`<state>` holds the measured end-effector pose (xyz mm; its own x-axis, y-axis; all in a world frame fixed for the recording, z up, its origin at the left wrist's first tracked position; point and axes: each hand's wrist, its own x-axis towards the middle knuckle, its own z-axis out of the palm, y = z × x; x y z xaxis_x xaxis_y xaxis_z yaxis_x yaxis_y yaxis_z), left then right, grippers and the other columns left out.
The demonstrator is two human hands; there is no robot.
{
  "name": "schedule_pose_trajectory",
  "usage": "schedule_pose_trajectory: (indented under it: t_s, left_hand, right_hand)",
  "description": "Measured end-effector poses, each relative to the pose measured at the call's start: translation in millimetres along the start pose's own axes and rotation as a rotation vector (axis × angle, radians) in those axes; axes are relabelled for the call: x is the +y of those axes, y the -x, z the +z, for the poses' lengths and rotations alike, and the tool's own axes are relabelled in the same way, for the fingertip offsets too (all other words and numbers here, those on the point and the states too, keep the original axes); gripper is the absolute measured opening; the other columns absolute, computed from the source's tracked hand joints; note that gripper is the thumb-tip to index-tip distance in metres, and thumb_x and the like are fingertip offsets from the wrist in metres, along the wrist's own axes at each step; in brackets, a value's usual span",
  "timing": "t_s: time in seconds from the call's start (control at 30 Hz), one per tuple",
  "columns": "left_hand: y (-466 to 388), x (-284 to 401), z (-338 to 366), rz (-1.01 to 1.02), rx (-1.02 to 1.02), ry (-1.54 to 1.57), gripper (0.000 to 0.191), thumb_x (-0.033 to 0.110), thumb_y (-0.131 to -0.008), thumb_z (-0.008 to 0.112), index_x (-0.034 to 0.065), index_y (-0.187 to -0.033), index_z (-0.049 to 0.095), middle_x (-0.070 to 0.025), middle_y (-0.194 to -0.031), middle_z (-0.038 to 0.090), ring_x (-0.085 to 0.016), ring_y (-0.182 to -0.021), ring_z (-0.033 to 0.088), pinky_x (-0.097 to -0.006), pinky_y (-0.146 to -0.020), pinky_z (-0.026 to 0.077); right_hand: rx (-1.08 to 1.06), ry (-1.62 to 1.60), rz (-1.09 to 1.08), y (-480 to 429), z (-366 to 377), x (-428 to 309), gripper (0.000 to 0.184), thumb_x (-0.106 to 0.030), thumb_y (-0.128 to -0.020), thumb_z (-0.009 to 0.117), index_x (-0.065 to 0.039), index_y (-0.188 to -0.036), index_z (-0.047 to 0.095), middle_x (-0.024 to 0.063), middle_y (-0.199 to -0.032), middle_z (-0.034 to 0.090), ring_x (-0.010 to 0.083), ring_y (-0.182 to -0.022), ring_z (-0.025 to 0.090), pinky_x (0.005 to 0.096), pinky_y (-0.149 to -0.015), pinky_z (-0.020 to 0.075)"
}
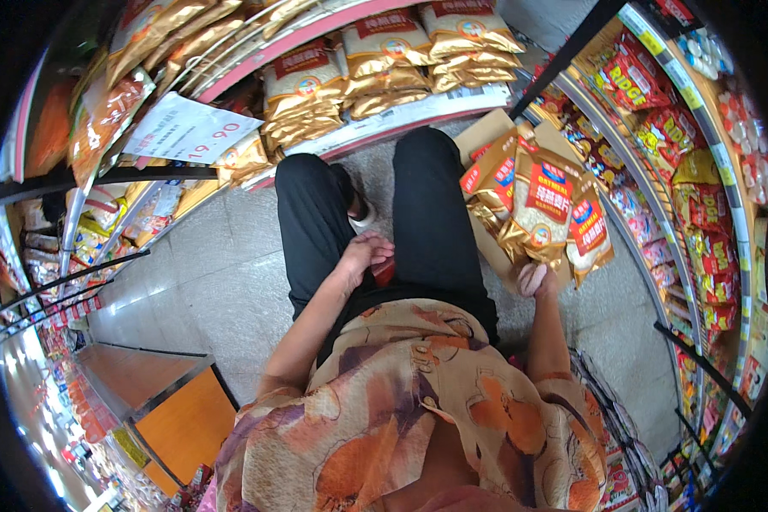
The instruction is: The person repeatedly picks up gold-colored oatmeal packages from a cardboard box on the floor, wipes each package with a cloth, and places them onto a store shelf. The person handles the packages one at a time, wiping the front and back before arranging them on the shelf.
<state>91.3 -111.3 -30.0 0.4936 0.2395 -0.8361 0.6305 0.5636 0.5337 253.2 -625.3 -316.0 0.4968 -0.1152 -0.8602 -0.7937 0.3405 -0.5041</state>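
My right hand grips the bottom edge of a gold oatmeal bag with a red label. That bag lies on top of other oatmeal bags in an opened cardboard box beside my right knee. My left hand rests over my lap between the thighs, its fingers loosely bent and holding nothing that I can see. Below it shows a small part of a red object, mostly hidden by my legs. In front of my knees, stacked oatmeal bags fill the low shelf.
A price sign juts out at the front left. Racks of red snack bags curve along the right side. On the left stands an orange-sided display stand on the grey tiled floor. Black bars edge the shelving.
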Motion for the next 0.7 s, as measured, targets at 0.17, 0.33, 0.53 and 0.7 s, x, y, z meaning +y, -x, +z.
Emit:
schedule_pose_trajectory:
  t_s: [0.17, 0.33, 0.53, 0.7]
  left_hand:
    - [-21, -33, -34, 0.175, -0.24, -0.123, 0.014, 0.003, -0.097, 0.047, 0.0094, -0.095, 0.059, -0.0023, -0.09, 0.068, -0.01, -0.075, 0.061, -0.0219, -0.065, 0.048]
    - [-17, -24, -45, 0.314, -0.176, -0.227, 0.006, 0.01, -0.099, 0.055, 0.0081, -0.099, 0.06, -0.0017, -0.088, 0.064, -0.013, -0.078, 0.061, -0.0266, -0.071, 0.05]
    - [-16, -32, -82, 0.314, -0.066, -0.063, 0.019, 0.025, -0.1, 0.056, 0.0071, -0.106, 0.062, -0.0032, -0.096, 0.068, -0.011, -0.082, 0.066, -0.025, -0.071, 0.053]
    - [-22, -23, -83, 0.38, -0.09, 0.261, 0.013, 0.017, -0.099, 0.056, 0.0058, -0.1, 0.063, -0.0055, -0.085, 0.069, -0.011, -0.071, 0.066, -0.0226, -0.064, 0.054]
  right_hand:
    - [0.193, 0.551, -0.292, 54, 26, 29, 0.057, -0.048, -0.093, 0.058, 0.003, -0.119, 0.06, 0.0167, -0.102, 0.069, 0.0291, -0.089, 0.067, 0.0434, -0.077, 0.0541]
    - [0.326, 0.776, -0.283, 108, 47, 89, 0.068, -0.059, -0.083, 0.065, 0.007, -0.101, 0.07, 0.0264, -0.095, 0.07, 0.0366, -0.093, 0.069, 0.0468, -0.074, 0.0531]
    - [0.215, 1.24, -0.459, 193, 92, 65, 0.059, -0.047, -0.083, 0.068, 0.012, -0.092, 0.067, 0.0312, -0.092, 0.068, 0.0436, -0.091, 0.067, 0.0474, -0.078, 0.0514]
    - [0.283, 1.395, -0.596, 203, 96, 13, 0.051, -0.048, -0.084, 0.069, 0.003, -0.09, 0.071, 0.0274, -0.092, 0.069, 0.0407, -0.094, 0.068, 0.0451, -0.078, 0.0527]
